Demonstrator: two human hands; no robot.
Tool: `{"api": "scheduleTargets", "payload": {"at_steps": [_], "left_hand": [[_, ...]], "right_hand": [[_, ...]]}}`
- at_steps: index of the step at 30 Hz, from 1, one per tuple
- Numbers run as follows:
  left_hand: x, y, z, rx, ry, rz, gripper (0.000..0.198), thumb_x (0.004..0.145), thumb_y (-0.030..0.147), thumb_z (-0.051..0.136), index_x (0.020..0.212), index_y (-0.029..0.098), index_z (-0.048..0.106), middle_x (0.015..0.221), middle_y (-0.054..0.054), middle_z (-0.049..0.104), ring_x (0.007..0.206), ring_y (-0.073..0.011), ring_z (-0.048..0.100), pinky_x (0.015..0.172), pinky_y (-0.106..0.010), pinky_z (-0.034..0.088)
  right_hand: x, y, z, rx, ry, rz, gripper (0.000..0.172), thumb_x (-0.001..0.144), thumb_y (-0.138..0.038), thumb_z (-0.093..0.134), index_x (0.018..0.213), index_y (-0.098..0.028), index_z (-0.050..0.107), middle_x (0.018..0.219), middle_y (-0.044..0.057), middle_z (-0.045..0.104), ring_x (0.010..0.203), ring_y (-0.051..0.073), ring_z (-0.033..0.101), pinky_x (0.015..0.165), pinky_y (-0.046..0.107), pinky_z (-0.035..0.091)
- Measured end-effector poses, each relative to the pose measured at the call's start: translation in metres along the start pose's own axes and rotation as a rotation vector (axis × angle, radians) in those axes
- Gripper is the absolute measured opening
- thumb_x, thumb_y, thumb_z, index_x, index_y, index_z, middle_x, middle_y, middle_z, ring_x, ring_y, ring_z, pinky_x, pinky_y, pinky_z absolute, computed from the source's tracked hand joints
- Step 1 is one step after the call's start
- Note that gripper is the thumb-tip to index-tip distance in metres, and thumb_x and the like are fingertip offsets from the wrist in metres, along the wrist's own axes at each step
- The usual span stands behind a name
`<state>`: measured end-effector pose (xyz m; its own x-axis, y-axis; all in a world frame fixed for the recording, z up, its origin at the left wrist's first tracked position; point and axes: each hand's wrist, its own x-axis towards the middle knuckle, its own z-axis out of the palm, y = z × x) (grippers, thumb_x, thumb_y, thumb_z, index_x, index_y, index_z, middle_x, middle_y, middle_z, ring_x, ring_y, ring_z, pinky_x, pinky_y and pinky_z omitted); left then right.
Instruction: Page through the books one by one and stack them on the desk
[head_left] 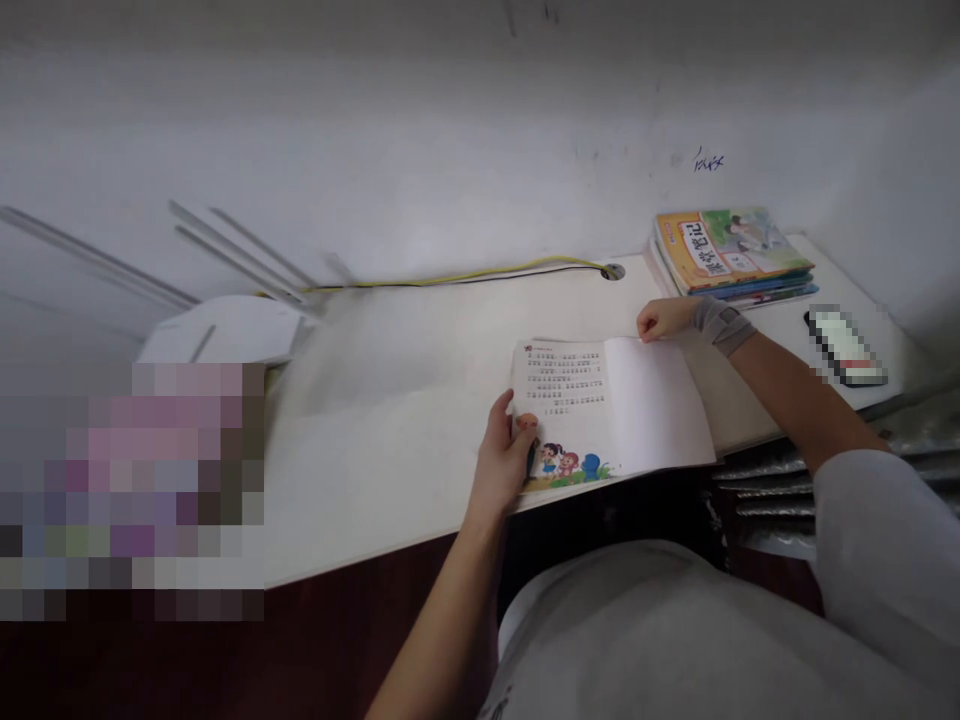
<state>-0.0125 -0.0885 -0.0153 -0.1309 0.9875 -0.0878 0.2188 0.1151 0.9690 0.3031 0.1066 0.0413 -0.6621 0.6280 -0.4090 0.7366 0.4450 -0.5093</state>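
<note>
An open children's book (600,405) with printed text and cartoon pictures lies near the front edge of a white desk (390,400). My left hand (504,452) rests on the book's lower left corner, fingers laid over the page edge. My right hand (664,320), a grey band on its wrist, is curled at the top edge of the right-hand page and pinches that page's corner.
A stack of colourful books (731,255) sits at the desk's far right against the wall. A phone (846,345) lies to the right of the open book. A yellow cable (465,275) runs along the wall. A white router (221,330) with antennas stands at left.
</note>
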Motion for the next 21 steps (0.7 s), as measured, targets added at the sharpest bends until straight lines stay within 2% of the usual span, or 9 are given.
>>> {"api": "scheduleTargets", "payload": {"at_steps": [2,4,6,8,10,12,14,18,21], "left_hand": [[-0.002,0.005,-0.001,-0.018,-0.003,-0.04,0.071,0.077,0.042,0.061,0.14,0.017,0.039,0.096,-0.005,0.066,0.087,-0.0174,0.062,0.083,-0.034,0.049],[-0.004,0.007,-0.002,-0.061,0.001,-0.068,0.07,0.076,0.042,0.062,0.139,0.019,0.042,0.101,-0.006,0.067,0.091,-0.0188,0.063,0.086,-0.035,0.049],[-0.005,0.006,-0.003,-0.132,-0.004,-0.09,0.068,0.075,0.04,0.063,0.138,0.021,0.045,0.115,-0.007,0.066,0.103,-0.0208,0.062,0.092,-0.036,0.048],[-0.005,0.003,-0.004,-0.188,-0.012,-0.117,0.067,0.074,0.036,0.063,0.138,0.023,0.047,0.13,-0.007,0.06,0.117,-0.0223,0.057,0.1,-0.037,0.044],[-0.004,0.0,-0.005,-0.203,-0.018,-0.141,0.066,0.075,0.033,0.063,0.139,0.024,0.047,0.138,-0.007,0.055,0.126,-0.0232,0.051,0.106,-0.038,0.039],[-0.004,-0.001,-0.005,-0.186,-0.021,-0.147,0.066,0.076,0.032,0.062,0.14,0.024,0.047,0.141,-0.005,0.052,0.131,-0.0237,0.046,0.11,-0.039,0.035],[-0.004,0.001,-0.006,-0.159,-0.035,-0.14,0.066,0.076,0.031,0.061,0.14,0.024,0.047,0.142,-0.004,0.051,0.133,-0.0238,0.044,0.112,-0.039,0.032],[-0.006,0.005,-0.007,-0.168,-0.086,-0.116,0.064,0.078,0.03,0.058,0.14,0.024,0.046,0.141,-0.003,0.052,0.132,-0.0241,0.045,0.112,-0.041,0.033],[-0.007,0.004,-0.007,-0.14,-0.075,-0.086,0.064,0.078,0.031,0.057,0.141,0.026,0.045,0.141,-0.002,0.052,0.134,-0.0235,0.043,0.114,-0.041,0.029]], "right_hand": [[-0.002,-0.007,0.001,-0.077,0.011,0.026,0.009,0.072,-0.02,0.061,0.069,-0.014,0.066,0.067,0.0,0.065,0.065,0.013,0.054,0.065,0.026,0.04],[-0.007,-0.017,0.007,-0.181,0.132,0.053,0.008,0.074,-0.017,0.06,0.073,-0.012,0.067,0.072,0.004,0.067,0.068,0.015,0.056,0.067,0.027,0.042],[-0.018,-0.031,0.019,-0.266,0.337,0.053,0.016,0.079,-0.017,0.058,0.088,-0.008,0.068,0.088,0.011,0.068,0.079,0.018,0.059,0.075,0.03,0.045],[-0.033,-0.049,0.041,-0.288,0.454,0.017,0.035,0.088,-0.024,0.054,0.115,-0.003,0.061,0.114,0.02,0.063,0.103,0.023,0.058,0.092,0.035,0.043],[-0.051,-0.067,0.069,-0.309,0.473,-0.062,0.051,0.088,-0.037,0.057,0.13,-0.008,0.052,0.138,0.021,0.048,0.128,0.027,0.043,0.107,0.04,0.033],[-0.066,-0.082,0.098,-0.374,0.441,-0.138,0.058,0.085,-0.048,0.06,0.133,-0.016,0.051,0.147,0.017,0.04,0.137,0.032,0.033,0.111,0.05,0.025],[-0.076,-0.09,0.12,-0.441,0.434,-0.126,0.062,0.088,-0.054,0.053,0.136,-0.015,0.048,0.149,0.02,0.037,0.139,0.035,0.029,0.11,0.056,0.025],[-0.079,-0.094,0.135,-0.468,0.454,-0.017,0.072,0.089,-0.057,0.048,0.14,-0.007,0.042,0.149,0.026,0.034,0.138,0.036,0.032,0.107,0.051,0.032],[-0.074,-0.097,0.136,-0.494,0.477,0.008,0.065,0.091,-0.051,0.047,0.139,-0.008,0.043,0.149,0.024,0.035,0.139,0.036,0.031,0.108,0.053,0.031]]}}
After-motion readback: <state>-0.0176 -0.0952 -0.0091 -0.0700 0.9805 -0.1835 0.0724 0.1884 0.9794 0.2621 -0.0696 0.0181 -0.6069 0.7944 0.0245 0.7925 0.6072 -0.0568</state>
